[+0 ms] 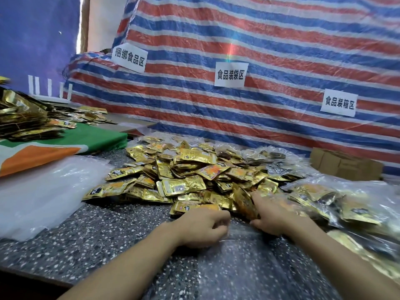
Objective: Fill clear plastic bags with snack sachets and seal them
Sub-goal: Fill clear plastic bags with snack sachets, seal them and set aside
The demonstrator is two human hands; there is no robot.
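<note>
Fingers (221, 228) of the left hand (202, 229) are curled under and pinch the far edge of a clear plastic bag (246, 267). The forearm runs in from the near left, wrist low over the table (97, 234). Beside it the right hand (273, 215) reaches forward, knuckles up, its fingers and thumb closed round a few gold sachets (245, 207) at the near edge of the loose pile (190, 174). The bag lies flat between the two forearms, long axis near to far, its mouth at the far end touching the pile. Left of the hands is bare speckled table, then a stack of empty bags (43, 191). Filled bags (346, 204) crowd the right side, just beside the right forearm. A striped tarpaulin (259, 50) closes the far side.
</note>
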